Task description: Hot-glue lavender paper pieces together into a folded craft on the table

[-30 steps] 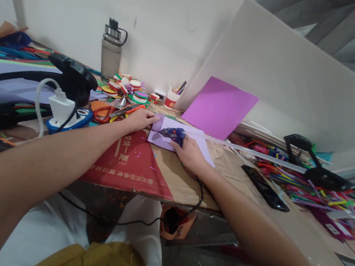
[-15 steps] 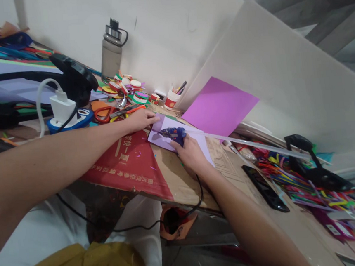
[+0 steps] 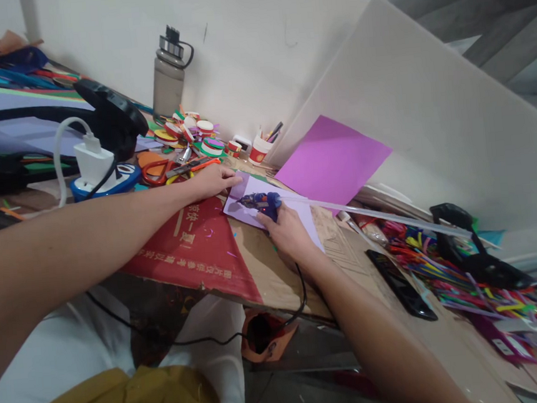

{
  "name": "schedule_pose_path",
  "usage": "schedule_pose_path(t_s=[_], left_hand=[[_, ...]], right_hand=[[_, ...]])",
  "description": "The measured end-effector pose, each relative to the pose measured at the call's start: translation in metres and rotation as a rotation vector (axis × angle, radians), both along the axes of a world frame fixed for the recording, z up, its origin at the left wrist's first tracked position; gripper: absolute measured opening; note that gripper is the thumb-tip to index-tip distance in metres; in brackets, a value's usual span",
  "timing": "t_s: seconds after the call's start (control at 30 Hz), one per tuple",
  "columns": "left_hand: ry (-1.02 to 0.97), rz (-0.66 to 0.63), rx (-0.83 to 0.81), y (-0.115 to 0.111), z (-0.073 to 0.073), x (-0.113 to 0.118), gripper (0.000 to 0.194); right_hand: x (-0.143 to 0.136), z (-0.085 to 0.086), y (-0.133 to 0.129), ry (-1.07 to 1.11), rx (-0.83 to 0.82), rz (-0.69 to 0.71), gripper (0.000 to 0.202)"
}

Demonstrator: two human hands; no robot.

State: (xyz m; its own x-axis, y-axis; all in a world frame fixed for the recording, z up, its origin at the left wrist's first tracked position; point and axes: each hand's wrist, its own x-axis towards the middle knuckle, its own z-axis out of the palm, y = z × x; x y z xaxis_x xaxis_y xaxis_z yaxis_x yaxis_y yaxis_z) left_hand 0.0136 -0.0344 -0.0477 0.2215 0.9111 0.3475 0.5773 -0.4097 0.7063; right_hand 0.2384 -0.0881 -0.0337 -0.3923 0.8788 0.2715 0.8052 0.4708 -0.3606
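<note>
A blue glue gun [image 3: 269,206] (clear stick [image 3: 373,213] trailing) is gripped in the right hand [image 3: 289,232] above lilac paper [image 3: 300,214] on cardboard [image 3: 275,276]; the paper's far left corner is pinched by the left hand [image 3: 214,180].

We see pale lilac on the small sheet [image 3: 240,213], dark blue on the glue gun [image 3: 269,205] and vivid purple on the large sheet [image 3: 333,164]. Our brown cardboard [image 3: 275,279] has a red area printed with pale characters.

Both forearms reach forward, right grip closed.
</note>
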Motion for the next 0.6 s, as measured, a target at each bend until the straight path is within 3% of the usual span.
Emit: schedule_pose_path(t_s=[0.43,0.6], left_hand=[[0.028,-0.003,0.001,0.000,0.000,-0.001,0.040],[0.029,-0.058,-0.019,-0.003,0.003,-0.003,0.041]], right_hand=[[0.005,-0.001,0.005,0.071,-0.018,-0.016,0.033],[0.012,0.002,0.008,0.311,-0.212,0.011,0.027]])
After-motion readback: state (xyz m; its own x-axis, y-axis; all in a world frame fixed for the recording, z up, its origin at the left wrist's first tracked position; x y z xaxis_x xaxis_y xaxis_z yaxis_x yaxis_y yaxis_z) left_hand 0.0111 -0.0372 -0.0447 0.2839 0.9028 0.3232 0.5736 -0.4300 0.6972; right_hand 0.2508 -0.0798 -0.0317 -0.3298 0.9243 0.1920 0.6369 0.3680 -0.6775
